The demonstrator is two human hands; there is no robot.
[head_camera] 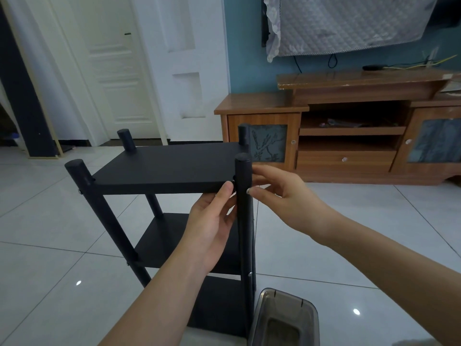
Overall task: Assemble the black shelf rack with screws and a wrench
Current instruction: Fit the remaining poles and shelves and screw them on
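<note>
The black shelf rack (164,168) stands upright on the tiled floor, with three shelves between four round posts. My left hand (212,221) grips the top shelf's near right corner, thumb on the front edge and fingers underneath. My right hand (279,196) pinches the near right post (243,236) at the top shelf's height: the thumb tip presses the front and the fingers reach behind. Whether a screw sits between those fingers is hidden. Small silver screw heads (249,274) show lower on this post and on the near left post. No wrench is in view.
A grey translucent plastic container (284,318) sits on the floor right of the rack's base. A wooden TV cabinet (349,136) lines the far wall, with a covered screen above it. White doors (119,78) stand at the back left. Glossy floor tiles surround the rack.
</note>
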